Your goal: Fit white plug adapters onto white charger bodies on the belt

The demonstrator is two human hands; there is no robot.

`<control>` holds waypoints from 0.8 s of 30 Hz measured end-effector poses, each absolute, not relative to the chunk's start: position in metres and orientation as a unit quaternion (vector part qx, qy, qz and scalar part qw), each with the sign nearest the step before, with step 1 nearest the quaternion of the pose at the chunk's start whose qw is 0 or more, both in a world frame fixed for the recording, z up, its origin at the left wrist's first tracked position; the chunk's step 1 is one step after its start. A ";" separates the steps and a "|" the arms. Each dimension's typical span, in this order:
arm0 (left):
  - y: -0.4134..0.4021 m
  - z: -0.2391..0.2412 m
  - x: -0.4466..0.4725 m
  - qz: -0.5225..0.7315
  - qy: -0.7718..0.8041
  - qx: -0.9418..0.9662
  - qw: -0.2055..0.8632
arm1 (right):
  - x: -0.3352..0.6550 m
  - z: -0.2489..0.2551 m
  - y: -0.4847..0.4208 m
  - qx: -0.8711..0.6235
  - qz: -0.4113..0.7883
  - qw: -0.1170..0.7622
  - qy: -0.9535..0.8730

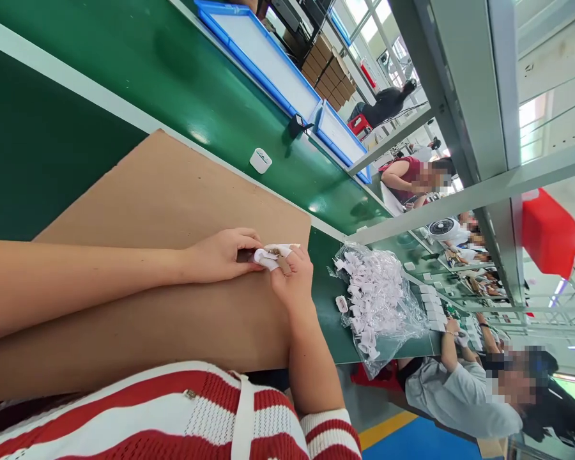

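Observation:
A small white plastic part (267, 259) sits between my two hands, over the brown cardboard sheet (172, 191). My left hand (223, 255) reaches in from the left edge, its thumb and fingers closed at the near end of the part. From the other side my right hand (294, 275) pinches the same part, with white material around its fingertips that may be finger covers. A small brownish piece shows between the fingers; what it is I cannot make out. A white case-like piece (260, 160) lies on the green bench beyond the cardboard.
A clear plastic bag (378, 300) full of white parts lies beyond my right hand, with a loose white piece (342, 304) beside it. Blue-rimmed trays (263, 51) and a small black object (296, 126) line the bench's far side. A co-worker (460, 390) sits close by.

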State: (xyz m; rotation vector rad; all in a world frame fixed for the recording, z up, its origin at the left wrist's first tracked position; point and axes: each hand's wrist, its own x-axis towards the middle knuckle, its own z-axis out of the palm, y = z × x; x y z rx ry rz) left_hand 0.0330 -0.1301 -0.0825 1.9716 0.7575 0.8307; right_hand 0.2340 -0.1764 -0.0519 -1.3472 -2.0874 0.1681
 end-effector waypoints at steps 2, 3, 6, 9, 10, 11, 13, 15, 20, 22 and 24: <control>-0.130 -0.083 0.033 0.332 0.303 0.786 0.425 | 0.233 -0.050 -0.178 -0.523 0.066 0.322 -0.787; -0.129 -0.083 0.033 0.332 0.303 0.785 0.427 | 0.232 -0.050 -0.179 -0.528 0.069 0.330 -0.780; -0.128 -0.084 0.033 0.327 0.303 0.786 0.429 | 0.229 -0.049 -0.181 -0.533 0.064 0.366 -0.760; -0.128 -0.085 0.034 0.327 0.303 0.787 0.426 | 0.229 -0.050 -0.181 -0.513 0.043 0.376 -0.771; -0.128 -0.085 0.034 0.329 0.302 0.787 0.425 | 0.230 -0.050 -0.180 -0.508 0.034 0.366 -0.779; -0.128 -0.085 0.034 0.331 0.302 0.787 0.424 | 0.231 -0.051 -0.180 -0.508 0.024 0.349 -0.787; -0.128 -0.086 0.034 0.335 0.303 0.787 0.421 | 0.234 -0.051 -0.179 -0.521 0.003 0.308 -0.796; -0.128 -0.086 0.034 0.336 0.304 0.787 0.419 | 0.236 -0.050 -0.178 -0.535 -0.006 0.275 -0.799; -0.130 -0.084 0.036 0.345 0.305 0.786 0.411 | 0.238 -0.051 -0.176 -0.569 0.000 0.255 -0.782; -0.132 -0.083 0.037 0.353 0.308 0.789 0.399 | 0.235 -0.056 -0.176 -0.582 0.026 0.275 -0.765; -0.134 -0.083 0.037 0.356 0.310 0.791 0.388 | 0.232 -0.063 -0.179 -0.589 0.056 0.317 -0.741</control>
